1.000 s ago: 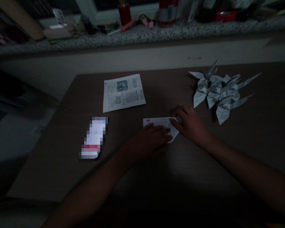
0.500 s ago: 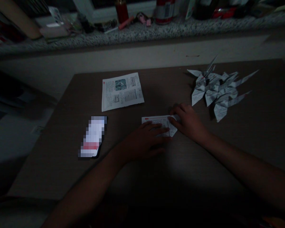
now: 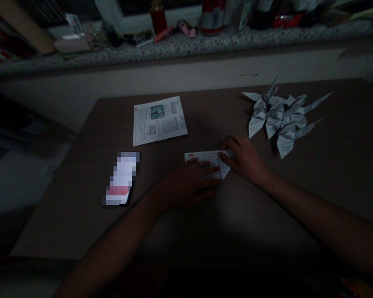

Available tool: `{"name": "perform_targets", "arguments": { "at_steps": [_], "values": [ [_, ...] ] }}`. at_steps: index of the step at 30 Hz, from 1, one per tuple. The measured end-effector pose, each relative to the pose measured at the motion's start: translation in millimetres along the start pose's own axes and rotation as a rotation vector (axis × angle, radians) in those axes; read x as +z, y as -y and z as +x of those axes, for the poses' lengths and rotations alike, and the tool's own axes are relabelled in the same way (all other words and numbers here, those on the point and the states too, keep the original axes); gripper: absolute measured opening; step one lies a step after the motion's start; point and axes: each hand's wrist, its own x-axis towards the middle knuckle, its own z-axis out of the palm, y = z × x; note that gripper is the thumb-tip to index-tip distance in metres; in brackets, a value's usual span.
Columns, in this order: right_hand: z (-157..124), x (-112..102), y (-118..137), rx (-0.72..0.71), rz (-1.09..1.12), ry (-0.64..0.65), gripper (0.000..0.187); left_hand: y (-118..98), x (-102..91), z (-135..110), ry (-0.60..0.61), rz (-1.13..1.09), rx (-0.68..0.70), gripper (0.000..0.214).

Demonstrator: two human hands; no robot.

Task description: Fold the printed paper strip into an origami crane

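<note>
A folded sheet of printed paper (image 3: 202,155) lies on the table before me, its right end folded to a slanted point. My left hand (image 3: 189,184) rests flat across its lower left part, fingers spread and hiding much of the print. At the paper's upper right corner, my right hand (image 3: 244,155) has its fingers curled and its thumb on the print, pinching that edge. Several folded paper cranes (image 3: 286,120), made from printed pages, stand in a cluster beyond my right hand. Another printed sheet (image 3: 160,124) lies flat, farther back and to the left.
A phone (image 3: 121,178) with a lit, blurred-out screen lies left of my left hand. Along the back, a speckled stone sill (image 3: 174,47) carries a red and silver can (image 3: 212,18), a red jar (image 3: 158,18) and other small items. The brown table (image 3: 65,198) is dimly lit.
The view has shifted very slightly. Both hands stay in nearly the same place on the folded paper; nothing else has visibly moved.
</note>
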Motion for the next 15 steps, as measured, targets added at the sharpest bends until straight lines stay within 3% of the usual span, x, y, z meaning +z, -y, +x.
{"name": "perform_targets", "arguments": {
  "at_steps": [15],
  "values": [
    [0.5,0.2,-4.1,-0.020,0.030,0.007,0.011,-0.6,6.5,-0.1,-0.012,0.011,0.014,0.049]
  ]
}}
